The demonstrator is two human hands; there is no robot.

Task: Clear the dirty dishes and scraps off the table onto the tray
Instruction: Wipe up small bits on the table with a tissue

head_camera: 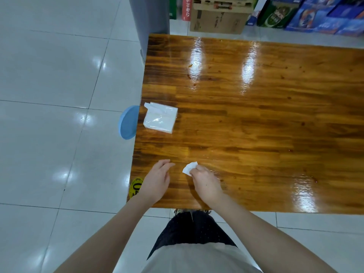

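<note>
My right hand grips a crumpled white tissue and holds it against the glossy wooden table near the front left corner. My left hand hovers just left of it, fingers relaxed and holding nothing. A plastic-wrapped pack of white tissues lies near the table's left edge. Small brown scraps and sauce spots dot the far part of the tabletop, and a few more spots sit at the front right. No tray or dishes are in view.
A light blue round stool stands beside the table's left edge. A yellow tag sits at the front left corner. Beyond the far edge stand a grey pillar, a cardboard box and blue drink cartons. White floor tiles lie to the left.
</note>
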